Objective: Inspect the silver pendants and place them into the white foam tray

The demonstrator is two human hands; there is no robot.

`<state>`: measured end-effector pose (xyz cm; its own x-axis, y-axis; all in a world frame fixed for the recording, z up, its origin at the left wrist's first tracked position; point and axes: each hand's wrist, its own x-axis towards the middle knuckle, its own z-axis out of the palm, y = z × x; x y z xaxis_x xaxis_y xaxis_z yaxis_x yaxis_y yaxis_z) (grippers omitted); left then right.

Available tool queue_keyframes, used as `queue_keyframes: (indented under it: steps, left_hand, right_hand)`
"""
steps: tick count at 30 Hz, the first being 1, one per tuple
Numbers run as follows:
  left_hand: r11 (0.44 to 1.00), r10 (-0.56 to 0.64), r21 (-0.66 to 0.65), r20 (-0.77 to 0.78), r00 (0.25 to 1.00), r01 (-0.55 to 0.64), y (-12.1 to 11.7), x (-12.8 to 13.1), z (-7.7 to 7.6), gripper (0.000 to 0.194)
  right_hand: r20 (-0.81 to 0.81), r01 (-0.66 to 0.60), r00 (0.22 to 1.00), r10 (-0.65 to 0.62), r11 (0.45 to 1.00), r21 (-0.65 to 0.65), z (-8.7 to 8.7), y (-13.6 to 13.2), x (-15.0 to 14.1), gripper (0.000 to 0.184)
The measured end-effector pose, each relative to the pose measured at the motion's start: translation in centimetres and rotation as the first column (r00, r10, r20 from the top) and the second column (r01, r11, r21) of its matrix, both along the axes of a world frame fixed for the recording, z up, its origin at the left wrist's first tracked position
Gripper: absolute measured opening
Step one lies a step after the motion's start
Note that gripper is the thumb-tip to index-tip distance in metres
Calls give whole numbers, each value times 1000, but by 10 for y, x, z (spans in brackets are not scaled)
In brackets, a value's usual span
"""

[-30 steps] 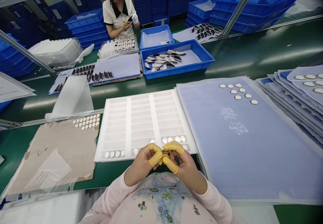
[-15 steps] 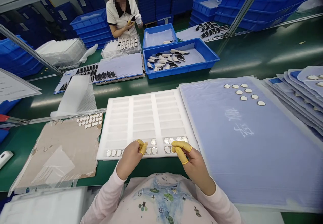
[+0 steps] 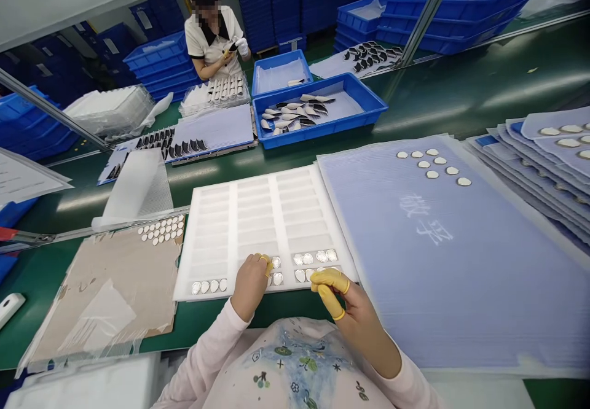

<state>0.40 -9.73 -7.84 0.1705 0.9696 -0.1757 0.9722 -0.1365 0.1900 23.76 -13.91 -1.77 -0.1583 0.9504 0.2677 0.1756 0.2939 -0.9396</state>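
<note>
A white foam tray [image 3: 216,206] with rows of slots lies in front of me, with several white oval discs with dark edges [image 3: 214,286] in its near slots. My left hand [image 3: 252,283] reaches over the near middle slots, yellow finger cots on its fingertips. Its fingers are drawn together beside a disc [image 3: 275,262]; what they pinch, if anything, is hidden. Above the tray's near right corner is my right hand [image 3: 354,311], its cot-covered thumb and fingers pinched together. Whether something small is between them I cannot make out.
At right lies a large bluish sheet [image 3: 391,261] with several discs, beside stacked sheets [image 3: 511,169]. A brown board [image 3: 101,280] with more discs lies left. Behind stand blue bins [image 3: 318,132] with black-and-white curved pieces; across the bench a co-worker [image 3: 214,46] handles a dark piece.
My left hand has moved right and turned down over the middle slots. My right hand has dropped slightly toward me, still pinched. The whole view has shifted a little.
</note>
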Motion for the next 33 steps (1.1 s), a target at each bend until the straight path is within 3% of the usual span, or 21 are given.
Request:
queue_keyframes:
  steps: [6,10,13,17,20,23,28,33]
  left_hand:
    - [997,-60,-42,88,994,64,2,-11,6,34]
    - [993,-114,-26,139,984,118,2,-11,29,32]
    - [983,-182,21,241,953,182,13,-12,56,30]
    - [942,-336,130,354,873,309,57,0,95,25]
    - [883,-469,159,347,812,442,101,33,119,25]
    - [816,-575,150,312,756,559,144,85,129,26]
    - [723,-691,162,183,699,672,206,183,114,26]
    - [678,-734,152,86,674,719,258,271,90,32]
  right_hand:
    - [-33,-29,999,28,998,-52,11,-19,22,18]
    - [23,-67,998,67,997,28,19,-22,62,21]
    - [251,-52,967,46,999,18,21,1,107,18]
    - [584,218,799,-145,974,-57,24,76,179,15]
    - [665,445,684,-301,894,-53,25,138,228,16]
    - [685,581,604,-407,814,-29,19,180,255,21]
    - [754,696,483,-445,718,-21,-3,202,256,26]
    - [837,687,397,-376,726,0,-18,208,253,33]
